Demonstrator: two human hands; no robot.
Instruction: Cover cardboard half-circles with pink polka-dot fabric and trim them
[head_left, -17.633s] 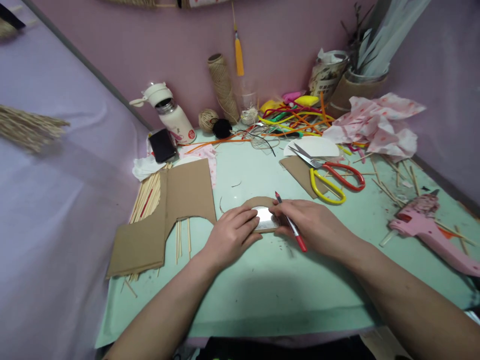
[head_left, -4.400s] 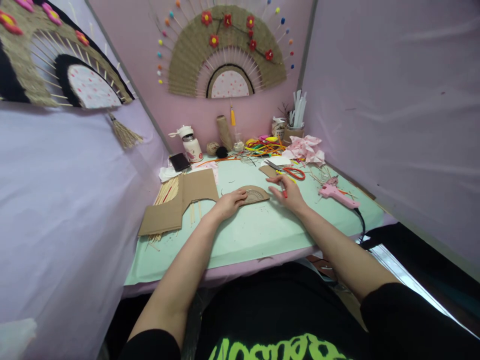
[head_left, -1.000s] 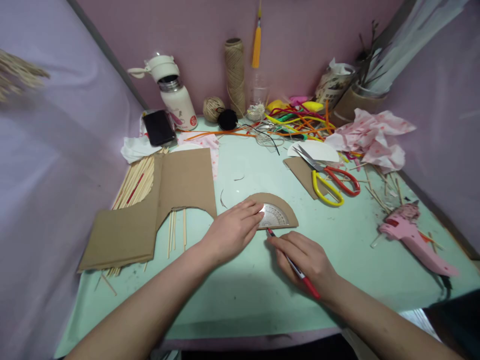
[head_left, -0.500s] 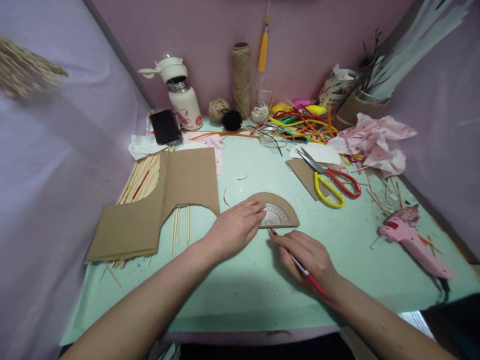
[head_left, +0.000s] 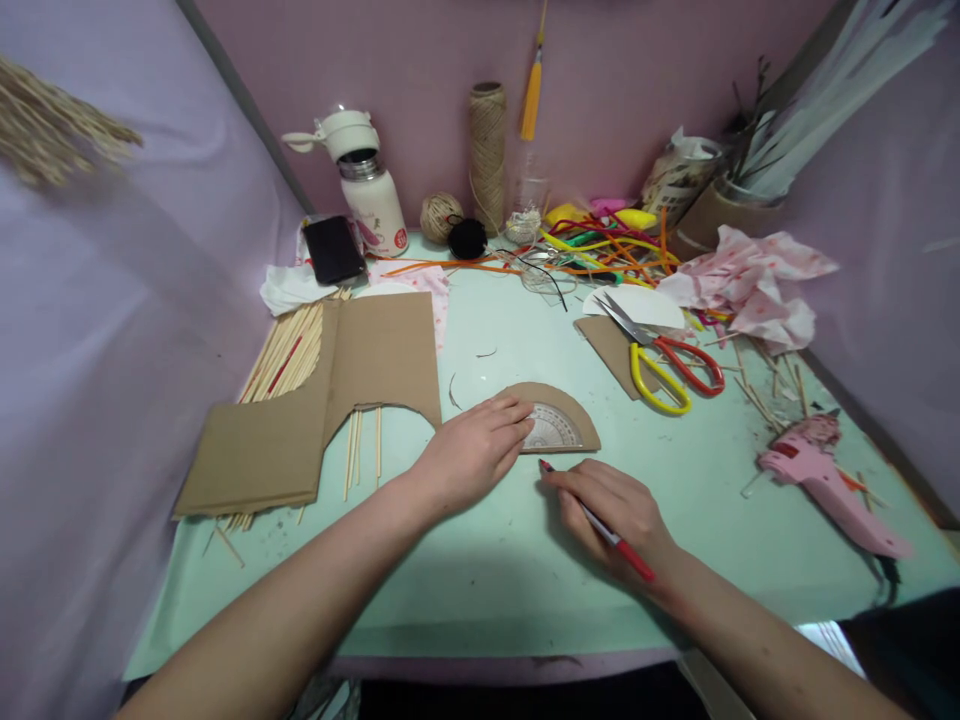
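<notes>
My left hand (head_left: 474, 446) lies with its fingers flat on a clear protractor (head_left: 556, 428) and the left part of a half-round piece of cardboard (head_left: 576, 404) beneath it. The fingers hide the left end of both. In my right hand (head_left: 621, 512) is a red-and-white pen (head_left: 634, 560), gripped near its tip. That tip points up and left, just below the straight edge of the protractor and apart from it.
Cut cardboard (head_left: 382, 350) over thin wooden sticks (head_left: 289, 350) lies at left. Scissors (head_left: 652, 350) and a pink glue gun (head_left: 832, 485) are at right. Behind stand a white bottle (head_left: 375, 210), a twine spool (head_left: 488, 150) and coloured pipe cleaners (head_left: 615, 245).
The pen tip has dropped slightly away from the protractor's straight edge. My left hand stays on the protractor and cardboard. The whole view has shifted a little.
</notes>
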